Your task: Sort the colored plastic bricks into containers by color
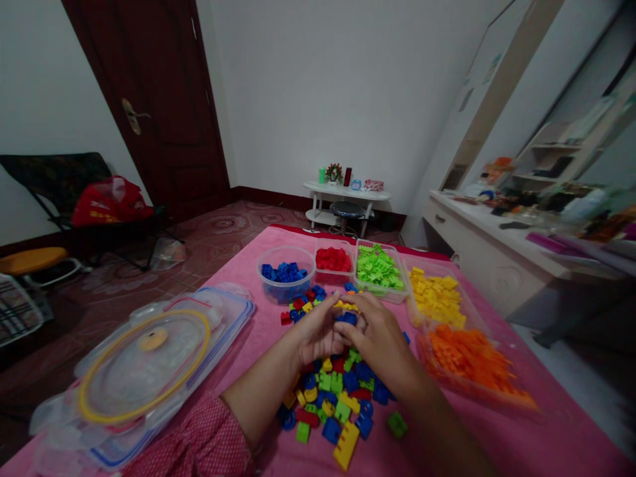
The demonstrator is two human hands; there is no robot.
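My left hand (318, 331) and my right hand (380, 334) meet above a heap of mixed coloured bricks (338, 397) on the pink cloth (497, 444). Their fingers are curled together around joined blue and yellow bricks (346, 313). Beyond the hands stand clear tubs: a round one with blue bricks (284, 273), one with red bricks (332, 260), one with green bricks (380, 268), one with yellow bricks (436, 297), and one with orange bricks (470, 361) at the right.
A stack of clear container lids (144, 371) lies on the cloth at the left. A dark door (163, 99), a folding chair with a red bag (106, 202), a small white table (348, 195) and a cluttered desk (521, 238) surround the table.
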